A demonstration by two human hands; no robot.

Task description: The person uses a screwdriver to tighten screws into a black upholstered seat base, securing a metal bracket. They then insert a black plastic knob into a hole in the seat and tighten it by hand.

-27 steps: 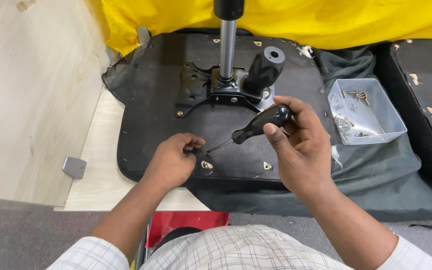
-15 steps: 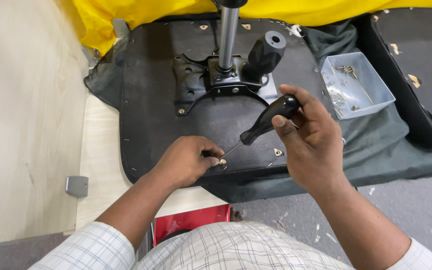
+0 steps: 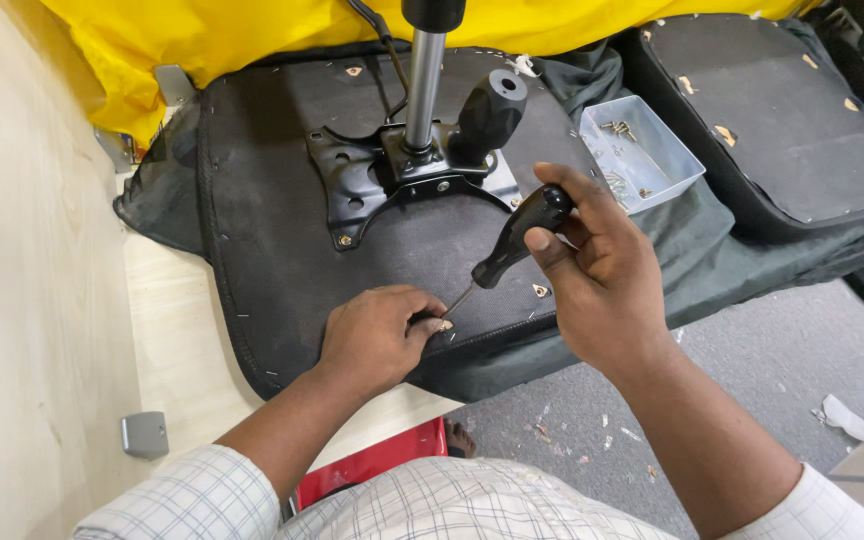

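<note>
The right hand is closed tight around a black screwdriver. Its tip touches a small screw on the black seat bottom. The left hand pinches together at that screw. Nearby, a clear plastic tray holds a few screws.

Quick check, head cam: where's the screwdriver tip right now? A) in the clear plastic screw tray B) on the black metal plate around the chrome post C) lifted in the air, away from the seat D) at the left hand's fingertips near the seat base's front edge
D: the right hand holds the black-handled screwdriver angled down, its tip meeting the left hand fingertips on the seat base, apart from the screw tray and metal plate.
</note>
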